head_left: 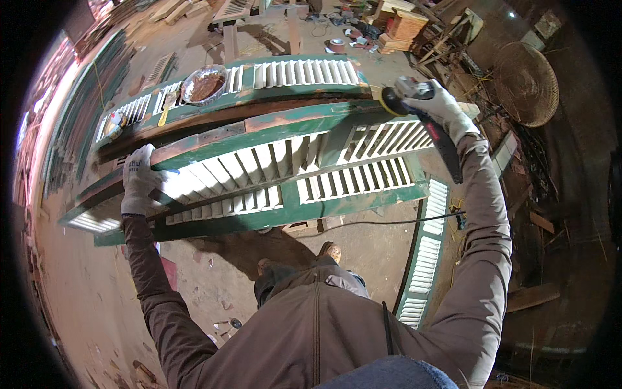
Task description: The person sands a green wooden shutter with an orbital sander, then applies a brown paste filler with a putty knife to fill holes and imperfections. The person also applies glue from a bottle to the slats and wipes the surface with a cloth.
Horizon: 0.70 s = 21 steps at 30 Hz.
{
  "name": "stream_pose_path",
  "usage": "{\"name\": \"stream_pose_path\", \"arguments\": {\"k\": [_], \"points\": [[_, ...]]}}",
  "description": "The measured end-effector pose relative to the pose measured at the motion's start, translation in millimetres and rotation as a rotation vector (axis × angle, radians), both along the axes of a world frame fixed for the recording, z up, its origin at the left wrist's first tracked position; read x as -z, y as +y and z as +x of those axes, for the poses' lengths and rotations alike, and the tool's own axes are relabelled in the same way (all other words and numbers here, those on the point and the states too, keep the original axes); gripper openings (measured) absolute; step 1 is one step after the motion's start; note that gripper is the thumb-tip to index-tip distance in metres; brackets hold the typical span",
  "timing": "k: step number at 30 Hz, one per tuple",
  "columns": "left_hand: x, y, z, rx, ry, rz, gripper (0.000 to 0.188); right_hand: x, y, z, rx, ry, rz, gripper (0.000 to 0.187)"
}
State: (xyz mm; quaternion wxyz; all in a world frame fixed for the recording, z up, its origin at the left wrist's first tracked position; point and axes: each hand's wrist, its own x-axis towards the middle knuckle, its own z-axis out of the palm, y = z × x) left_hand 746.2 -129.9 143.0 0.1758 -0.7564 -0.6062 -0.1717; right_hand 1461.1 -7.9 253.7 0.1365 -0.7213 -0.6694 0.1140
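Note:
A green louvered shutter [272, 135] with white slats stands tilted on its long edge before me. Its upper edge is partly bare brown wood. My left hand [137, 180], in a white work glove, is closed over the shutter's left part. On the far right, my gloved right hand [447, 111] is wrapped round an angle grinder [443, 148]. The grinder's round disc [392, 102] is by the right end of the upper edge; whether it touches the wood I cannot tell. Under the held shutter lies another green louvered shutter [259, 220].
Behind lies a further shutter [304, 72] bearing a foil-lined bowl [205, 85] of brown stuff and a brush [166, 107]. A narrow shutter [420, 275] lies at my right, crossed by a dark cable [382, 222]. A woven basket [525, 84] and scrap wood are at the far right.

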Motion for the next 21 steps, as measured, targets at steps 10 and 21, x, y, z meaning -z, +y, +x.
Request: {"name": "stream_pose_path", "arguments": {"k": [10, 21], "points": [[-21.4, -8.8, 4.5, -0.092, -0.030, -0.182, 0.046, 25.1, 48.1, 133.2, 0.081, 0.441, 0.016, 0.101], [-17.7, -5.9, 4.0, -0.122, 0.006, -0.164, 0.062, -3.7, 2.4, -92.9, -0.194, -0.036, 0.027, 0.114]]}}
